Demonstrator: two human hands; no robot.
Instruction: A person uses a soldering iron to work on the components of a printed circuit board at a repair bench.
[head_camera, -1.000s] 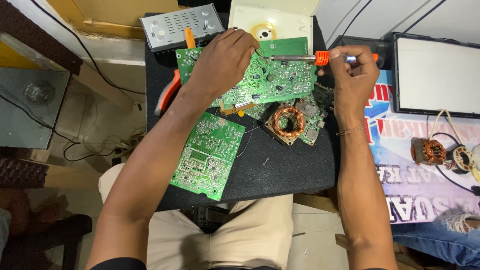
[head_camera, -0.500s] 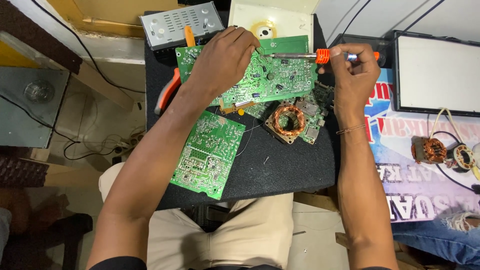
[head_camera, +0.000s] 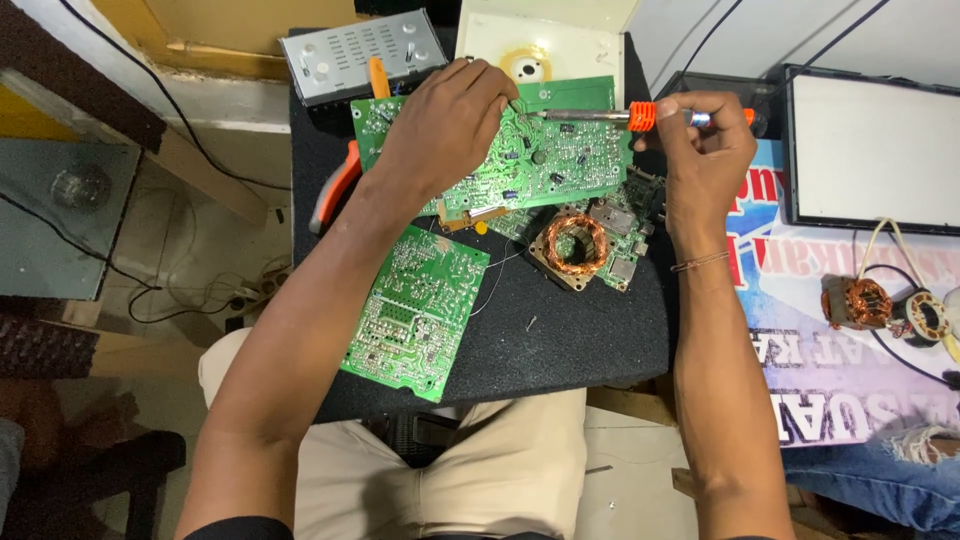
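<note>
My left hand (head_camera: 445, 125) lay palm down on the large green printed circuit board (head_camera: 560, 165), fingers curled and pressing it flat against the black foam-topped table (head_camera: 580, 330); the fingertips sat near the board's upper edge, close to where the metal tip was working. My right hand (head_camera: 700, 150) was closed around the orange-collared soldering iron (head_camera: 620, 117), gripping its handle between thumb and fingers, with the steel shaft running level to the left and its tip touching the board just beside my left fingertips.

That board lay across the far middle of the table, tilted slightly and resting partly on other pieces. Below its right end sat a square frame wound with copper wire, a bare coil (head_camera: 575, 243), lying on a smaller grey-green board (head_camera: 630, 240). A second green circuit board (head_camera: 415, 315), solder side up, lay nearer me, just under my left forearm and apart from the one I held. An orange-handled pair of pliers (head_camera: 335, 185) showed at the table's left edge, half hidden by my wrist.

Beyond the boards stood a grey perforated metal case (head_camera: 360, 55) and a cream plastic panel with a round yellowed mark (head_camera: 545, 45). To my right, off the table, a flat white screen in a dark frame (head_camera: 870, 150) lay on a printed banner, with two more small copper-wound motor parts (head_camera: 880, 305) near it.
</note>
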